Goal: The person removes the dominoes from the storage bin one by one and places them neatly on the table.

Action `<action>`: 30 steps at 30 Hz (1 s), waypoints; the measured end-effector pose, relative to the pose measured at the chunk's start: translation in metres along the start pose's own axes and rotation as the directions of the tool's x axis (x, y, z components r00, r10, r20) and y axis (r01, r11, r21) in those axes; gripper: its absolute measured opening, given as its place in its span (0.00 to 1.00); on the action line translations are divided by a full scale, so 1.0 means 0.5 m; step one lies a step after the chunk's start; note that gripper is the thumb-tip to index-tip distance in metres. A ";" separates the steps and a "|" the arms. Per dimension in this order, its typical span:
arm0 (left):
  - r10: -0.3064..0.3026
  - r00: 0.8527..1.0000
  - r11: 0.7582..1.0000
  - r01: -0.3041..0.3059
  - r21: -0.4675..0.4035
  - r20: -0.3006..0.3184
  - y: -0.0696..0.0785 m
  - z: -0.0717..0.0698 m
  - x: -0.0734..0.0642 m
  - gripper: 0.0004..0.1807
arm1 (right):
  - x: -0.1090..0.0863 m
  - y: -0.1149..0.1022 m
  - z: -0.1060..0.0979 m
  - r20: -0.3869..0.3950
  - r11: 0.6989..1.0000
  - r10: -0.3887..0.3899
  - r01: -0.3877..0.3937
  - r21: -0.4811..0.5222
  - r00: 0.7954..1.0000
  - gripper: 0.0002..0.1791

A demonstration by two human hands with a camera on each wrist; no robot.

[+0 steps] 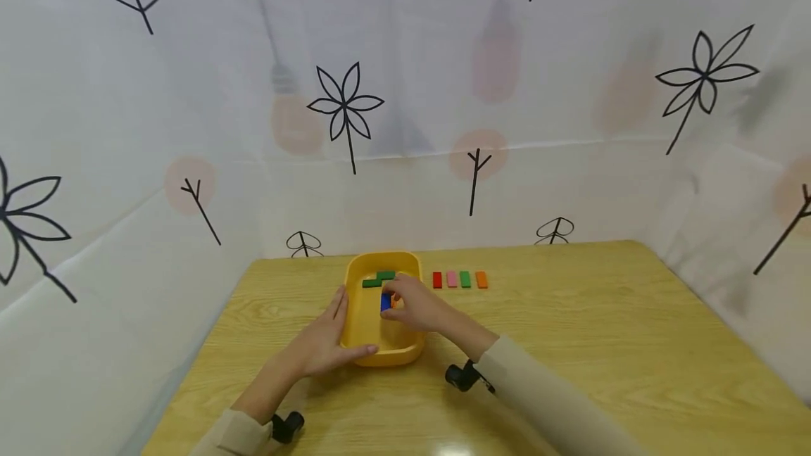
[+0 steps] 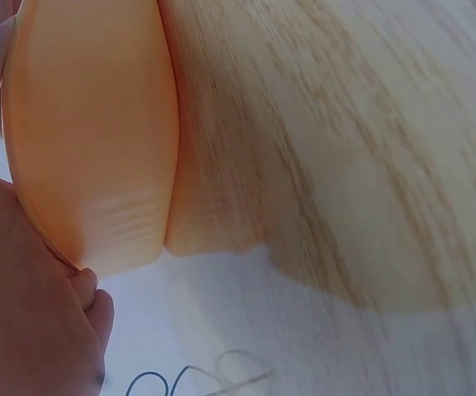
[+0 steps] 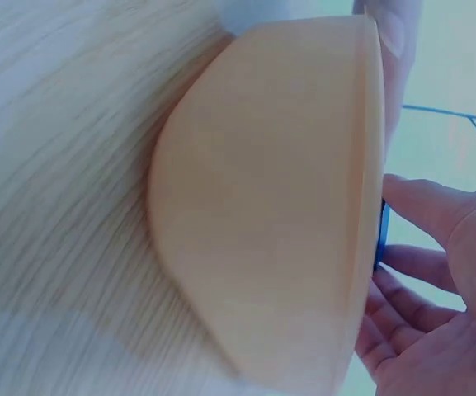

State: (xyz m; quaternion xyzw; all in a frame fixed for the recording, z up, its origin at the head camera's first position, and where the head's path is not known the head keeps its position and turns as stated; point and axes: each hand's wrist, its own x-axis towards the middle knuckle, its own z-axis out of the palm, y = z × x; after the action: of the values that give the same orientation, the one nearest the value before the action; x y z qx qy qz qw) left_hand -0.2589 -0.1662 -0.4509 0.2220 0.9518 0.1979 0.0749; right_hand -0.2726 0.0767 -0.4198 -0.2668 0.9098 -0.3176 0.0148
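A yellow tray (image 1: 413, 264) stands on the table, longer front to back than across. Extended along its left rim are the fingers of my left hand (image 1: 323, 340), with the thumb spread over the near rim. Inside the tray, my right hand (image 1: 415, 305) pinches a small blue block (image 1: 386, 302) between thumb and fingers. Part of an orange block (image 1: 394, 302) shows beside the blue one, mostly covered by that hand. Two green blocks (image 1: 371, 283) lie farther back in the tray, offset and close together. From the right wrist view, the blue block (image 3: 382, 235) peeks above the rim.
Right of the tray, a row of flat blocks lies on the wooden table (image 1: 570, 315): a red block (image 1: 437, 279), a pink block (image 1: 452, 279), a green block (image 1: 465, 279) and an orange block (image 1: 481, 279). A patterned white curtain (image 1: 405, 188) hangs behind and at both sides.
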 end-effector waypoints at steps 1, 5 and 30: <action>-0.002 1.000 1.000 0.002 -0.003 -0.001 -0.002 0.001 -0.001 0.67 | -0.009 0.002 -0.005 0.001 1.000 0.010 -0.010 0.013 1.000 0.17; -0.014 1.000 1.000 0.014 -0.008 0.009 -0.008 0.007 -0.008 0.68 | -0.040 0.015 -0.013 0.029 0.998 0.042 -0.044 0.049 0.999 0.19; -0.006 1.000 1.000 0.006 -0.005 0.020 -0.001 -0.004 0.000 0.67 | -0.157 0.155 -0.170 -0.114 0.996 0.004 -0.015 -0.093 0.993 0.19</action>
State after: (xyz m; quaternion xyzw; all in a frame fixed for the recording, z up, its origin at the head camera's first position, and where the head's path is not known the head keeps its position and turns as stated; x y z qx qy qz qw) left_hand -0.2595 -0.1673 -0.4491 0.2207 0.9512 0.1977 0.0856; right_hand -0.2587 0.2150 -0.4087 -0.2443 0.9244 -0.2890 -0.0480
